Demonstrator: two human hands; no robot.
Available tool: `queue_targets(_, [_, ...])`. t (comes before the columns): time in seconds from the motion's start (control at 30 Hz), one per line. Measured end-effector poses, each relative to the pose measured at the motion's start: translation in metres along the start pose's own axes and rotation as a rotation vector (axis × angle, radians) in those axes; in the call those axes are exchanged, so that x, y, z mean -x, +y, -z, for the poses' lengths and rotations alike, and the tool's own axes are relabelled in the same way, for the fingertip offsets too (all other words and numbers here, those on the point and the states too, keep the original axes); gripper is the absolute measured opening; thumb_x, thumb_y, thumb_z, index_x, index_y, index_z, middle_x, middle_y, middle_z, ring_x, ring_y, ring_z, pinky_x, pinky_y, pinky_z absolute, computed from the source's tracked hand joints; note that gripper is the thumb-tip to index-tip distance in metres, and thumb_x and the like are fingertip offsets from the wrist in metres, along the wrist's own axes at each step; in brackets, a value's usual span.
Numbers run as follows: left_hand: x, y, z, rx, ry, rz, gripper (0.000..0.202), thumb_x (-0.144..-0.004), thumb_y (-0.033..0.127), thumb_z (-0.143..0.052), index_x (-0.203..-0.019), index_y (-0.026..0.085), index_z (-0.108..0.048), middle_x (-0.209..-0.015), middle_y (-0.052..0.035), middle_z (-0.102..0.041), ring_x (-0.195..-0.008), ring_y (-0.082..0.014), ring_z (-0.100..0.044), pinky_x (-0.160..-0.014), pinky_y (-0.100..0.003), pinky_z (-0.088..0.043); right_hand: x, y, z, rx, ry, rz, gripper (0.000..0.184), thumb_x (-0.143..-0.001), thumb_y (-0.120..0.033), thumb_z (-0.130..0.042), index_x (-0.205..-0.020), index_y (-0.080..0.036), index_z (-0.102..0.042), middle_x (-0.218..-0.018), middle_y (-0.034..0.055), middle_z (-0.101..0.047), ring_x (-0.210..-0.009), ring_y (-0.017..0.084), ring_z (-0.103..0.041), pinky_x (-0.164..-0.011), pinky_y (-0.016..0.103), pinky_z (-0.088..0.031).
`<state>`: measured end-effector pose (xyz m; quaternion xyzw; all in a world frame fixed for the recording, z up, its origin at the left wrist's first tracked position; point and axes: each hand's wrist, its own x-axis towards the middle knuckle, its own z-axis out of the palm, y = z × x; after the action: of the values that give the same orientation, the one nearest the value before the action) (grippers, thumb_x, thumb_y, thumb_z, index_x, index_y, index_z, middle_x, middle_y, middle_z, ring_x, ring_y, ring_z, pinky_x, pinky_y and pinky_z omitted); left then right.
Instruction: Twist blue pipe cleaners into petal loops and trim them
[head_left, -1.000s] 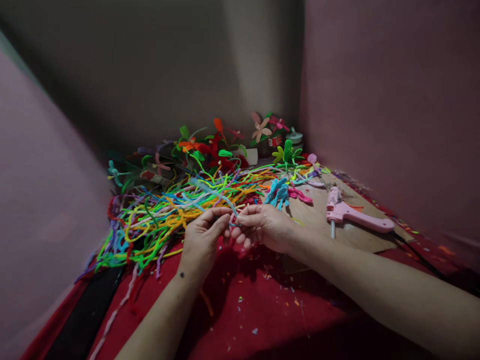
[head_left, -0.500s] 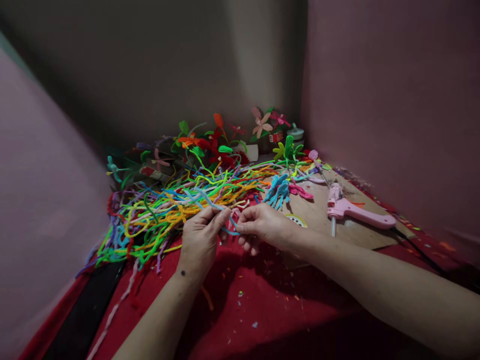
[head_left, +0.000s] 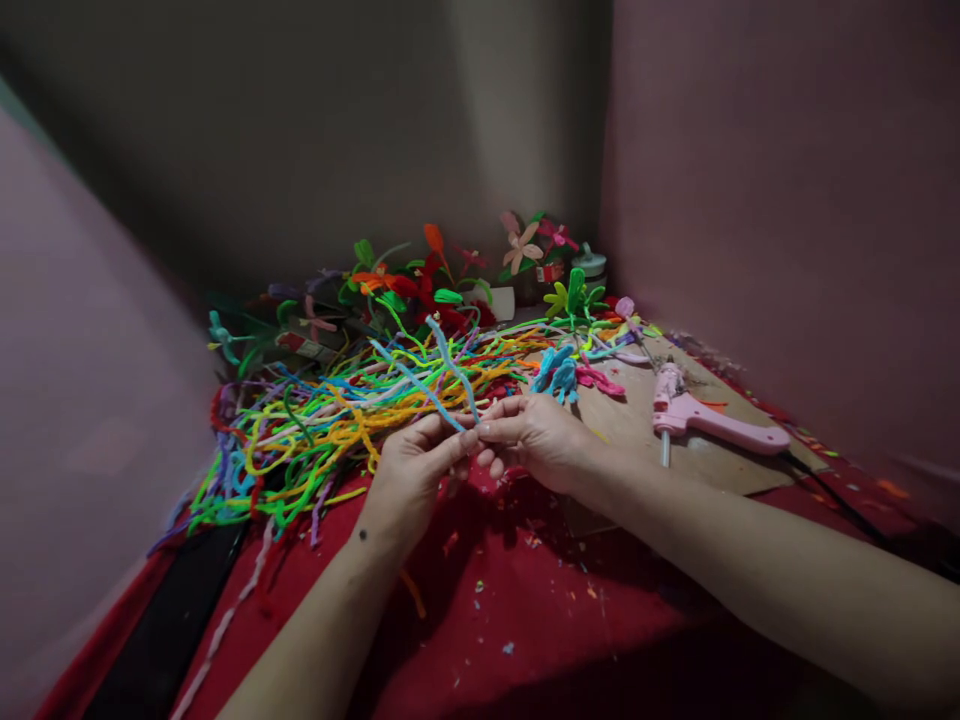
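Closely pinched, the person's left hand (head_left: 412,470) has thumb and forefinger clamped on the slender pale-blue fuzzy strands (head_left: 452,358), at the near right edge of a tangled heap of multicoloured fuzzy stems (head_left: 300,450). The right hand (head_left: 544,440) pinches them likewise, its other fingers loosely curled, and the fingertips of both hands meet. Two lengths rise from the grip, leaning left across the heap and spreading like a narrow V; the fingers hide whether they join below. Their surface looks soft and matt, one bending gently, the other nearly straight. Right of the heap, a smooth pink plastic glue gun (head_left: 716,425) lies on a flat brown board (head_left: 615,410). Scraps dot the creased red cloth (head_left: 517,610) before the heap, and fuzzy-petalled flowers (head_left: 521,245) stand behind it.
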<state>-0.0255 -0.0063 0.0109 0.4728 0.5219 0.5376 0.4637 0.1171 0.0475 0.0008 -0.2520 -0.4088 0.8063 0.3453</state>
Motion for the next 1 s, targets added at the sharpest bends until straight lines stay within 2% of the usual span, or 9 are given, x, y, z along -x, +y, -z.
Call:
queue_targets(0.03, [0.001, -0.003, -0.003, 0.001, 0.004, -0.015, 0.019, -0.068, 0.024, -0.071, -0.082, 0.013, -0.065, -0.061, 0.0017, -0.059, -0.046, -0.0052, -0.048, -0.042, -0.016, -0.036, 0.0, 0.001, 0.0, 0.029, -0.014, -0.024, 0.013, -0.076, -0.003, -0.056, -0.065, -0.01, -0.055, -0.053, 0.0042, -0.062, -0.043, 0.012, -0.058, -0.042, 0.021, -0.048])
queue_targets(0.13, [0.003, -0.008, -0.009, 0.042, 0.117, -0.089, 0.016, -0.063, 0.021, -0.075, -0.074, 0.014, -0.066, -0.066, 0.0013, -0.064, -0.047, -0.0044, -0.049, -0.044, -0.016, -0.037, 0.001, 0.001, 0.0, 0.128, -0.058, -0.082, 0.016, -0.078, -0.006, -0.054, -0.063, -0.009, -0.056, -0.055, 0.0051, -0.062, -0.041, 0.012, -0.057, -0.038, 0.021, -0.046])
queue_targets(0.2, [0.003, -0.009, -0.01, 0.067, 0.138, -0.09, 0.016, -0.061, 0.02, -0.076, -0.072, 0.014, -0.067, -0.068, 0.0013, -0.065, -0.047, -0.0038, -0.049, -0.044, -0.016, -0.038, 0.002, -0.001, -0.001, 0.205, -0.073, -0.102, 0.017, -0.078, -0.007, -0.054, -0.061, -0.01, -0.056, -0.052, 0.0038, -0.06, -0.039, 0.011, -0.056, -0.036, 0.021, -0.045])
queue_targets(0.37, [0.0, -0.008, -0.004, 0.049, -0.032, 0.049, 0.014, -0.066, 0.021, -0.073, -0.076, 0.014, -0.066, -0.059, 0.0021, -0.061, -0.043, -0.0057, -0.048, -0.04, -0.017, -0.038, 0.005, -0.006, -0.004, 0.428, -0.076, -0.128, 0.019, -0.079, -0.009, -0.053, -0.06, -0.01, -0.056, -0.049, 0.0016, -0.058, -0.036, 0.009, -0.052, -0.032, 0.018, -0.041])
queue_targets(0.47, [-0.001, -0.007, -0.001, 0.047, -0.126, 0.11, 0.013, -0.067, 0.02, -0.071, -0.076, 0.013, -0.065, -0.058, 0.0005, -0.062, -0.044, -0.007, -0.05, -0.04, -0.018, -0.039, 0.005, -0.005, -0.003, 0.488, -0.079, -0.138, 0.019, -0.078, -0.008, -0.053, -0.059, -0.011, -0.056, -0.049, 0.0013, -0.057, -0.035, 0.009, -0.051, -0.031, 0.018, -0.04])
queue_targets(0.6, [0.0, -0.006, -0.001, 0.113, -0.069, 0.065, 0.01, -0.068, 0.02, -0.071, -0.074, 0.013, -0.066, -0.056, 0.0015, -0.058, -0.047, -0.0069, -0.051, -0.043, -0.017, -0.039, 0.004, -0.004, 0.002, 0.312, -0.148, -0.157, 0.013, -0.077, -0.007, -0.053, -0.065, -0.008, -0.059, -0.054, 0.0042, -0.06, -0.041, 0.011, -0.056, -0.038, 0.021, -0.047])
queue_targets(0.73, [-0.002, -0.006, 0.0, 0.252, -0.031, 0.144, 0.016, -0.065, 0.022, -0.075, -0.074, 0.013, -0.065, -0.057, 0.0025, -0.058, -0.047, -0.0044, -0.05, -0.044, -0.015, -0.038, 0.003, 0.0, 0.005, -0.035, -0.238, -0.195, 0.004, -0.075, -0.005, -0.056, -0.075, -0.008, -0.058, -0.065, 0.006, -0.064, -0.053, 0.012, -0.062, -0.051, 0.023, -0.052])
queue_targets(0.83, [-0.003, -0.006, 0.0, 0.304, -0.035, 0.206, 0.019, -0.063, 0.022, -0.077, -0.073, 0.012, -0.065, -0.056, 0.0028, -0.057, -0.045, -0.0029, -0.047, -0.043, -0.014, -0.038, 0.002, 0.005, 0.004, -0.185, -0.195, -0.162, 0.008, -0.074, -0.003, -0.058, -0.074, -0.01, -0.056, -0.064, 0.0041, -0.064, -0.053, 0.01, -0.061, -0.052, 0.02, -0.05])
queue_targets(1.0, [0.0, -0.006, -0.003, 0.265, 0.01, 0.175, 0.02, -0.063, 0.023, -0.076, -0.077, 0.014, -0.065, -0.06, 0.0018, -0.06, -0.048, -0.0057, -0.052, -0.047, -0.017, -0.042, 0.0, 0.01, 0.002, -0.175, -0.125, -0.119, 0.012, -0.071, -0.001, -0.061, -0.066, -0.011, -0.055, -0.059, 0.004, -0.064, -0.048, 0.01, -0.06, -0.049, 0.019, -0.048])
